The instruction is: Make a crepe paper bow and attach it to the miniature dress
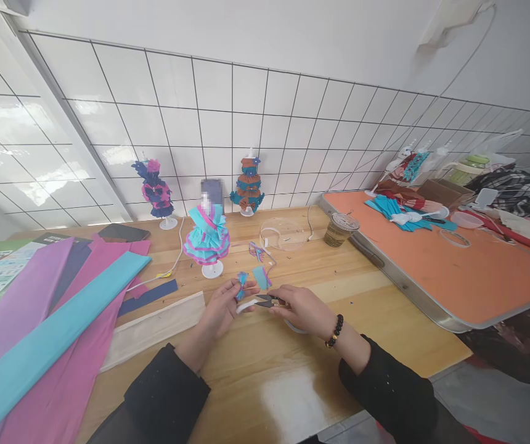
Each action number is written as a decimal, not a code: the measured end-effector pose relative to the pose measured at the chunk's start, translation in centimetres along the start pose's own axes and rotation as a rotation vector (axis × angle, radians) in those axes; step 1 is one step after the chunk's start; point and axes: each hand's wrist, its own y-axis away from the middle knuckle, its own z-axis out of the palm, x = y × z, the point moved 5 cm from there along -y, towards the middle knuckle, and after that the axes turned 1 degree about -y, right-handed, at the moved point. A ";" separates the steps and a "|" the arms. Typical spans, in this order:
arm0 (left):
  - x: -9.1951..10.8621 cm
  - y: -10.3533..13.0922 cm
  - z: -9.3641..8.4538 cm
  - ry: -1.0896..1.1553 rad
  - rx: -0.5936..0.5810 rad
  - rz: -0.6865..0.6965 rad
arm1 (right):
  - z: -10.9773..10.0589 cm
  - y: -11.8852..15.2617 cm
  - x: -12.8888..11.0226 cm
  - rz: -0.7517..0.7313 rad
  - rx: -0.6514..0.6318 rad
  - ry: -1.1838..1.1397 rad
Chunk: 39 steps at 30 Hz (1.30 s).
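Between the fingers of my left hand point(221, 305) is a small blue and purple bow point(241, 285). A white strip, seemingly tape point(246, 305), stretches from the same fingers toward the right. My right hand point(299, 306) grips a pair of dark-bladed scissors point(266, 300), their blades apart at the strip's end. Below that hand, the edge of a white ring point(296, 328) shows, mostly covered. Just beyond my hands lie a blue and pink paper scrap point(261, 277) and a small purple bow point(256, 250). A doll form in a ruffled blue dress with pink trim point(207, 237) stands behind them.
Coloured crepe paper sheets point(57, 333) cover the table's left side. Two more dressed forms, one navy and pink point(155, 191), one brown and teal point(247, 185), stand by the tiled wall. A lidded cup point(340, 229) sits beside the orange folding table point(491, 283), which carries clutter.
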 end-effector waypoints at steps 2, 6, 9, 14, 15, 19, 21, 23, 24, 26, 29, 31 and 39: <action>0.0 0.0 -0.1 0.019 0.001 -0.002 | 0.1 0.2 -0.1 -0.003 0.031 0.012; -0.3 -0.1 0.0 0.024 -0.032 -0.041 | 0.1 0.5 -0.7 -0.033 0.061 0.039; -0.5 -0.2 0.1 -0.002 -0.039 -0.022 | 0.1 0.6 -1.0 -0.057 0.059 0.083; -0.7 -0.2 0.0 -0.106 -0.034 -0.028 | -0.8 0.8 -0.4 -0.060 0.102 0.184; -0.7 -0.2 -0.1 -0.116 -0.031 -0.034 | -1.1 0.9 -0.2 -0.044 0.119 0.199; -0.4 -0.2 -0.2 -0.107 -0.009 -0.020 | -2.1 2.0 1.1 0.085 0.226 0.129; -0.2 -0.2 -0.3 -0.101 0.010 -0.011 | -1.4 2.9 1.6 0.124 0.217 0.050; -0.2 -0.3 -0.5 -0.098 0.025 -0.010 | 0.1 3.9 1.9 0.148 0.150 0.007; -0.2 -0.3 -0.5 -0.098 0.028 -0.011 | 0.9 4.4 2.0 0.169 0.118 0.010; -0.2 -0.3 -0.6 -0.096 0.030 -0.013 | 2.2 5.4 2.3 0.200 0.089 0.055; -0.3 -0.4 -0.6 -0.094 0.028 -0.006 | 3.1 6.5 2.2 0.181 0.062 0.118; -0.3 -0.3 -0.7 -0.115 0.032 -0.006 | 3.0 7.4 2.2 0.152 0.046 0.141; 0.5 -0.3 -1.3 -0.161 0.102 0.028 | 0.4 11.7 7.6 0.245 0.120 0.303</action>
